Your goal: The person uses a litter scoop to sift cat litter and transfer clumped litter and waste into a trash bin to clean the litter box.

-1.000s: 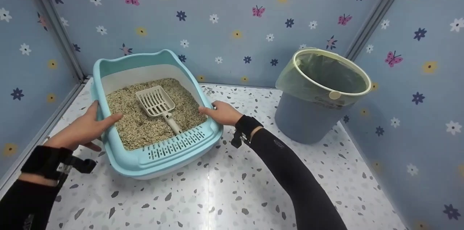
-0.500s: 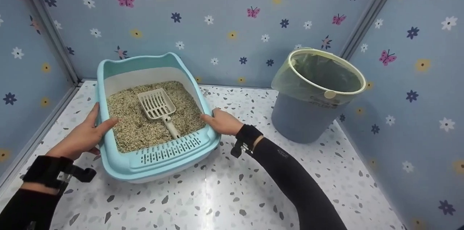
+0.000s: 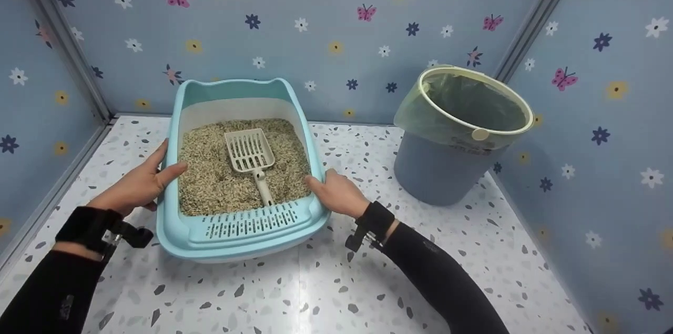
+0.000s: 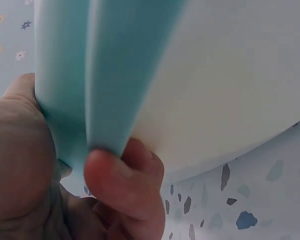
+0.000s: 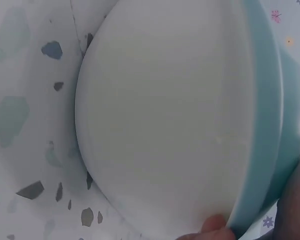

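In the head view a light blue and white cat litter box [image 3: 236, 239] stands on the floor, its front roughly parallel to the back wall. Brown granular litter [image 3: 205, 186] fills its base. On the litter lies a beige slotted litter scoop [image 3: 262, 186], handle toward the front. My left hand [image 3: 135, 184] grips the left rim, thumb over the top. Curled fingers [image 4: 122, 180] hook under the rim's edge [image 4: 115, 85] in the left wrist view. My right hand [image 3: 343, 194] grips the right rim near the front corner, with fingertips [image 5: 215, 227] beneath the lip in the right wrist view.
A blue-grey trash bin [image 3: 436, 165] with a pale yellow liner bag [image 3: 420, 118] and cream ring stands to the right, near the corner. Flower-patterned walls [image 3: 336, 18] border the speckled floor [image 3: 252, 302] at the back and both sides.
The litter box has turned clockwise, as seen from above, from a slant to nearly square with the back wall. Both hands have moved with it, keeping hold of the rim.
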Motion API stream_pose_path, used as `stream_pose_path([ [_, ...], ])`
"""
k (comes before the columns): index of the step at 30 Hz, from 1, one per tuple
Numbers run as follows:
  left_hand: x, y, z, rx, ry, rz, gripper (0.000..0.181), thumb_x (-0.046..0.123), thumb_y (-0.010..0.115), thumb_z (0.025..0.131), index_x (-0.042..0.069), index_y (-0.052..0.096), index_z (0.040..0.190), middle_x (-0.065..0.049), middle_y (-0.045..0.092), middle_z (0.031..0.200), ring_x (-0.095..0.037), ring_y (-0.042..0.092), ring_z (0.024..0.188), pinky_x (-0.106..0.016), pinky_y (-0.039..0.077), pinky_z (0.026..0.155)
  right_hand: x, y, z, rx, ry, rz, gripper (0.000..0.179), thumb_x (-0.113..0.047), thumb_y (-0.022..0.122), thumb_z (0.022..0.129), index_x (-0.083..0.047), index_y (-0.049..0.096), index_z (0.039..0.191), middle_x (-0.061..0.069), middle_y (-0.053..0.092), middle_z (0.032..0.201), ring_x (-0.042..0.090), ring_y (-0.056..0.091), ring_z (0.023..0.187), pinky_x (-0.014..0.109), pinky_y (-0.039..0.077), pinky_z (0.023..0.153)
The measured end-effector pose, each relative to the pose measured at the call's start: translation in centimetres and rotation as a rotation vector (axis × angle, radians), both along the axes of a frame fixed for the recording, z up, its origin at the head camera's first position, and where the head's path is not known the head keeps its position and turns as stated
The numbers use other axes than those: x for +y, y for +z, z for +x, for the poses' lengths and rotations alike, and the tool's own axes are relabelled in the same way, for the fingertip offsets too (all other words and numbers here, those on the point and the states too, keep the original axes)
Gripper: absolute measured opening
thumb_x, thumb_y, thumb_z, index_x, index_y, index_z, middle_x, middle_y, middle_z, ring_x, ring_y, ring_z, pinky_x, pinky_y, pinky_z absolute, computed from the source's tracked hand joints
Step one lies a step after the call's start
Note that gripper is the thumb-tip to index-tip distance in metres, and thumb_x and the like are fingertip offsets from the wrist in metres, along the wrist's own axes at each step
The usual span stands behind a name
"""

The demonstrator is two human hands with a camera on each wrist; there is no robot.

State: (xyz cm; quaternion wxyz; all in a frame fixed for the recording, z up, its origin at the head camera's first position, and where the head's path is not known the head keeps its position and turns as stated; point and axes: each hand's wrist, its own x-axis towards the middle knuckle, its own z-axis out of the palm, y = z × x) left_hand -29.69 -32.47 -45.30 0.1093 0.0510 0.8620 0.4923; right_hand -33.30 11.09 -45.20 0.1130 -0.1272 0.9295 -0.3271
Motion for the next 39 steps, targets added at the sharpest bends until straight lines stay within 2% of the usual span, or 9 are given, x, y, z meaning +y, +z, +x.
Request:
stream_pose_path([
  [3,0.1,0.3,-0.2,-0.008,-0.009,0.028,0.094,0.056,0.049,0.117,0.039,-0.024,0.173,-0.042,0.051,0.134,-0.03,0.073,0.087,-0.05,0.064,0.057,0.2,0.1,0.7,-0.012,-0.029,-0.02,0.077,-0.06,0.051,0.112,0.012,0.056,0.143,0.013,0.065,0.099,0.021,0.063,0.074,0.033,0.056,0.06],
  [6,0.4,0.3,-0.5,-0.018,-0.015,0.042,0.093,0.055,0.051,0.117,0.042,-0.022,0.173,-0.041,0.05,0.132,-0.032,0.074,0.085,-0.051,0.066,0.058,0.5,0.0,1.2,-0.008,-0.056,-0.032,0.073,-0.059,0.053,0.112,0.009,0.058,0.137,0.012,0.065,0.096,0.02,0.064,0.072,0.032,0.056,0.058],
  [12,0.9,0.7,-1.0,-0.002,-0.03,0.017,0.091,0.054,0.05,0.118,0.041,-0.02,0.175,-0.03,0.054,0.119,-0.028,0.072,0.079,-0.042,0.061,0.051,0.7,0.1,1.9,-0.006,-0.095,-0.031,0.074,-0.059,0.054,0.112,0.01,0.057,0.137,0.012,0.065,0.096,0.021,0.065,0.072,0.032,0.057,0.057],
  [18,1.2,0.6,-1.1,-0.01,-0.046,0.025,0.092,0.054,0.05,0.118,0.039,-0.021,0.175,-0.037,0.052,0.129,-0.028,0.074,0.079,-0.042,0.062,0.052,1.0,0.3,2.3,-0.055,-0.102,-0.027,0.078,-0.058,0.056,0.112,0.012,0.05,0.146,0.013,0.067,0.099,0.021,0.067,0.071,0.033,0.059,0.056],
  [21,1.4,0.5,-0.9,-0.017,-0.05,0.021,0.09,0.054,0.048,0.118,0.04,-0.021,0.175,-0.037,0.056,0.127,-0.028,0.073,0.075,-0.041,0.06,0.049,1.5,0.6,1.4,-0.07,-0.086,-0.033,0.071,-0.06,0.06,0.11,0.007,0.059,0.136,0.012,0.068,0.096,0.02,0.067,0.069,0.034,0.059,0.057],
  [25,1.5,0.8,0.0,-0.003,-0.066,-0.002,0.091,0.054,0.048,0.118,0.039,-0.02,0.176,-0.028,0.067,0.108,-0.03,0.073,0.068,-0.044,0.06,0.047,1.7,0.8,-1.2,-0.037,-0.073,-0.09,0.068,-0.068,0.06,0.108,-0.001,0.067,0.118,0.009,0.066,0.093,0.019,0.061,0.072,0.033,0.054,0.063],
  [29,1.6,0.6,1.0,-0.003,-0.069,-0.022,0.097,0.051,0.055,0.117,0.032,-0.02,0.177,-0.019,0.072,0.097,-0.031,0.074,0.066,-0.047,0.062,0.048,1.4,0.3,-3.2,-0.019,-0.063,-0.179,0.07,-0.068,0.059,0.108,-0.001,0.067,0.122,0.01,0.067,0.099,0.02,0.065,0.08,0.033,0.056,0.07],
  [33,1.7,0.2,1.2,0.001,-0.043,0.007,0.097,0.046,0.057,0.118,0.029,-0.017,0.178,-0.021,0.073,0.098,-0.03,0.074,0.066,-0.044,0.061,0.047,1.2,-0.3,-3.7,-0.031,-0.055,-0.242,0.064,-0.062,0.058,0.109,0.0,0.068,0.123,0.01,0.07,0.098,0.019,0.068,0.077,0.032,0.058,0.069],
  [39,2.0,-0.2,1.0,0.023,-0.032,0.062,0.094,0.044,0.057,0.118,0.034,-0.015,0.178,-0.024,0.07,0.096,-0.03,0.074,0.063,-0.043,0.06,0.045,1.2,-0.5,-3.0,-0.007,-0.021,-0.262,0.056,-0.06,0.052,0.113,-0.006,0.064,0.102,0.005,0.063,0.081,0.015,0.061,0.06,0.03,0.052,0.057],
])
